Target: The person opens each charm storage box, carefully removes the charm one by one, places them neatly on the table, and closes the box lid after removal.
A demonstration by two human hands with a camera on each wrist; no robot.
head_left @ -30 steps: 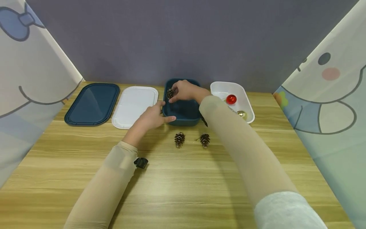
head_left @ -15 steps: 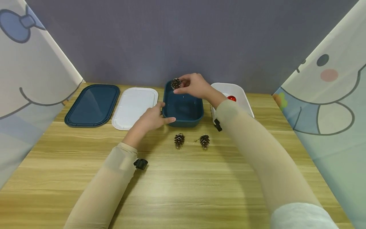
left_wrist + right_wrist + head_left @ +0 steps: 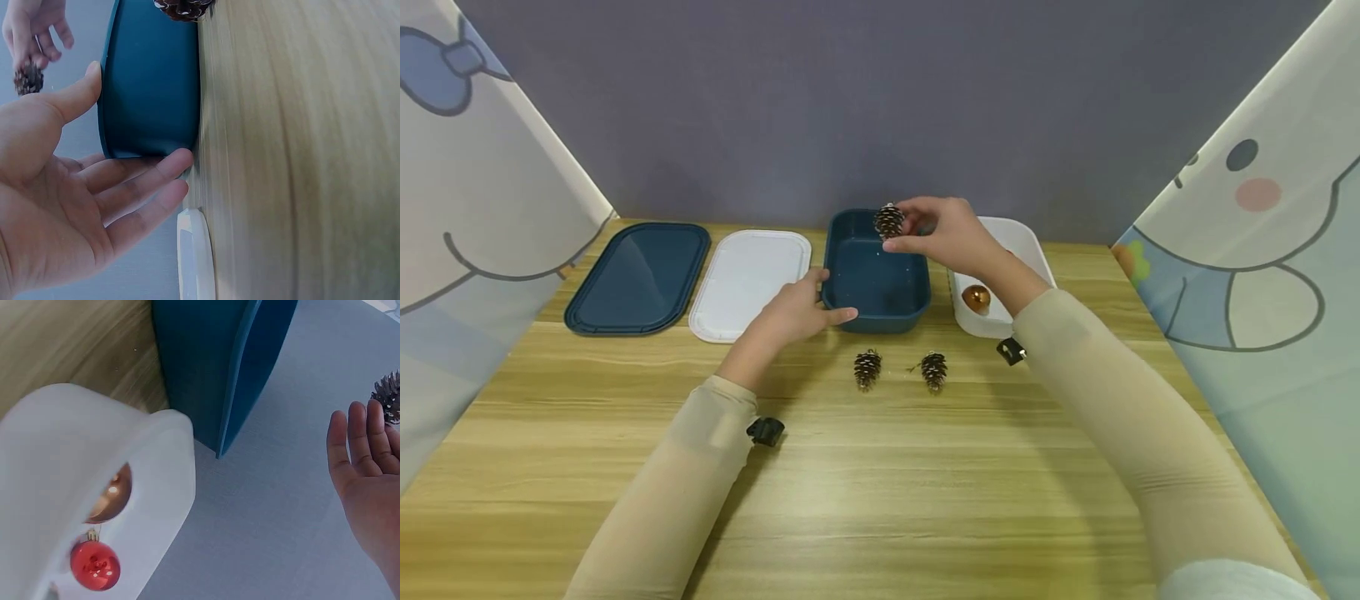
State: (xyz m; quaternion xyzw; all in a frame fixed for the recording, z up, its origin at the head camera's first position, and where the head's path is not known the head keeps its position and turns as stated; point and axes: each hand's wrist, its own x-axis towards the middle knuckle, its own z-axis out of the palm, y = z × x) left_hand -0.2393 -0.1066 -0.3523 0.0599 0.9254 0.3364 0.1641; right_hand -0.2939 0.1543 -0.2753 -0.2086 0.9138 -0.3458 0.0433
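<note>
A pine cone (image 3: 889, 222) is pinched between the thumb and fingers of my right hand (image 3: 955, 237), raised over the right back part of a dark blue box (image 3: 883, 321). In the right wrist view the same pine cone (image 3: 389, 397) shows beyond the fingertips. My left hand (image 3: 790, 311) rests against the box's left side. The left wrist view shows its fairly straight fingers (image 3: 134, 194) along the box's end and the thumb at the rim. Two more pine cones lie on the table in front of the box, a left one (image 3: 867, 370) and a right one (image 3: 934, 372).
Right of the blue box stands a white box (image 3: 1030, 242) with a copper-gold ball (image 3: 977, 298) and a red ball (image 3: 95, 565) inside. To the left lie a white lid (image 3: 752, 283) and a dark blue lid (image 3: 637, 279). A grey panel (image 3: 880, 100) rises behind.
My right hand has lifted the pine cone from the blue box's left part and carried it up and to the right. My left hand has stayed at the box.
</note>
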